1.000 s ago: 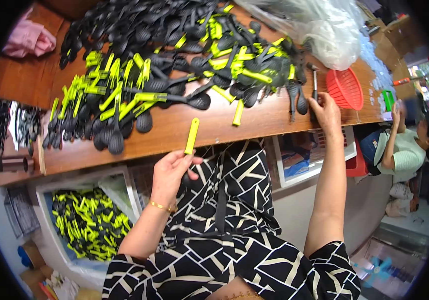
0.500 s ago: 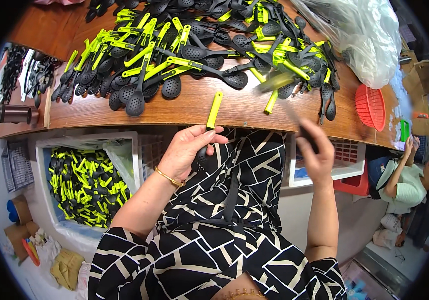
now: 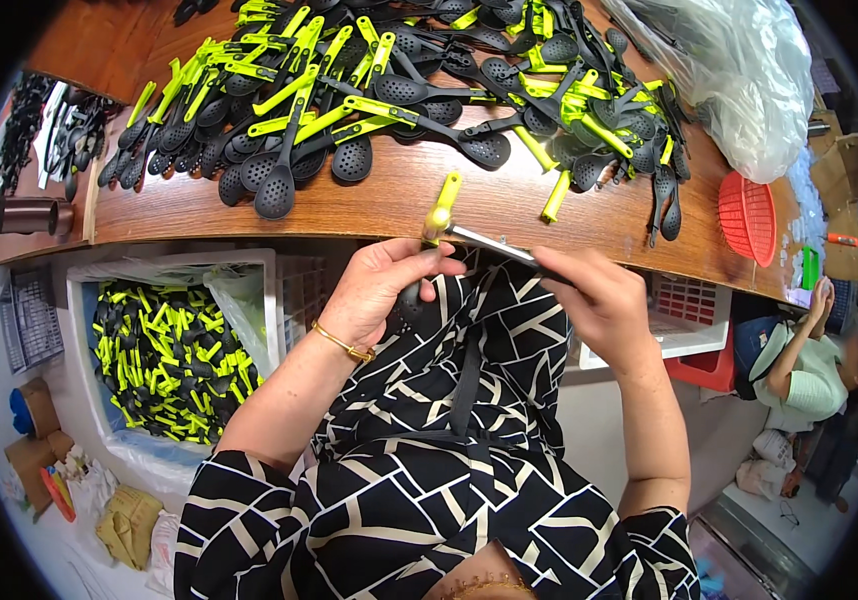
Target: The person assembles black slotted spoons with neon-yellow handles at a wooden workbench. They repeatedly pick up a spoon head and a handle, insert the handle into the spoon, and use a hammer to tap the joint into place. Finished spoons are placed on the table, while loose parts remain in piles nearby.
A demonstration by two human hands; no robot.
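— Two hands are up in front of us, just below the edge of the wooden surface (image 3: 369,205). What do we make of the left hand (image 3: 379,290)?

— We see it curled shut around a black slotted spoon (image 3: 427,262), the yellow-green handle sticking up past the thumb and the dark head hidden low behind the palm. A gold bracelet (image 3: 341,343) sits on that wrist.

— And the right hand (image 3: 599,300)?

— We see its fingers pressed together on a thin metal tool (image 3: 494,245), which runs leftward and meets the spoon's handle near the left thumb. We cannot tell how its hidden end sits in the palm.

— So the spoon is off the surface?

— Yes, held in the air over the black-and-white patterned lap, close to the surface's edge. Behind it lies a big pile of spoons (image 3: 399,80) of the same kind, with a loose yellow-green handle (image 3: 556,196) near the edge. We also see a white bin (image 3: 164,345) full of them at lower left, a red basket (image 3: 747,215) and a clear plastic bag (image 3: 739,70) at right.
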